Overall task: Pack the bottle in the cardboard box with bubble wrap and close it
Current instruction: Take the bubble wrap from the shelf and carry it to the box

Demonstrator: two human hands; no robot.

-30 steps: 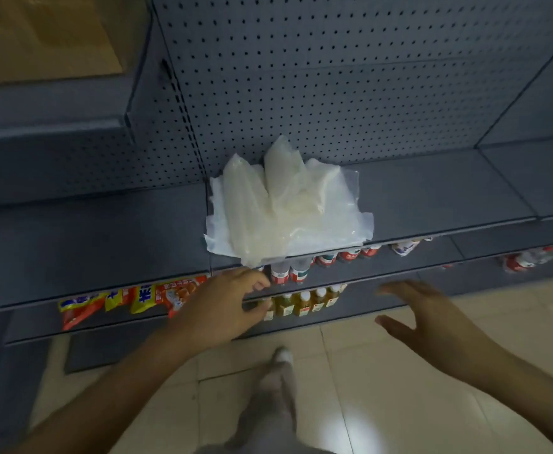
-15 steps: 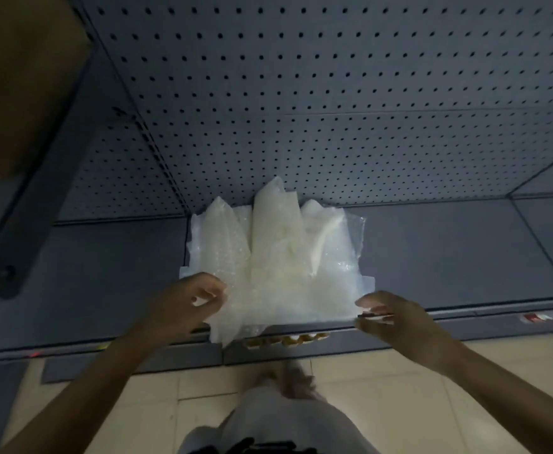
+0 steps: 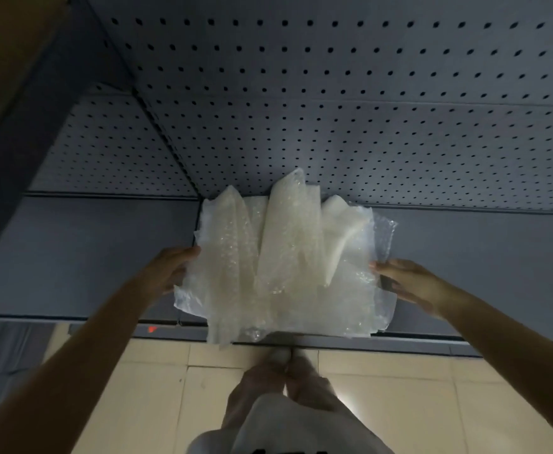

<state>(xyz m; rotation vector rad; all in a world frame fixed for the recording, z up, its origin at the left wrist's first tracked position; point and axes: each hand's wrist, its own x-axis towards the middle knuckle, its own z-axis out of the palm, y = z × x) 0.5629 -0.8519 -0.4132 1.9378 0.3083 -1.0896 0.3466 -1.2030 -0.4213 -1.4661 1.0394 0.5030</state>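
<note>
The bubble wrap lies crumpled on a grey metal shelf, with its rear folds rising against the perforated back panel and its front edge hanging slightly past the shelf lip. Its longer axis runs left to right, parallel to the shelf front; several raised folds point upward and toward the back panel. The left hand contacts the left edge of the sheet, with the thumb lying along the sheet margin; the fingers pass behind or beneath the material, so the grip on this side cannot be confirmed as closed. The right hand contacts the right edge, with fingers extended nearly straight and flat against the sheet; its grip is not curled round the material. Both forearms reach in from the lower corners of the view. A brown cardboard surface occupies the upper left corner, above the shelf; its interior is hidden, and its contents cannot be told. Below the shelf lip lies a beige tiled floor. The person's legs in light trousers stand at the bottom centre, directly in front of the sheet.
</note>
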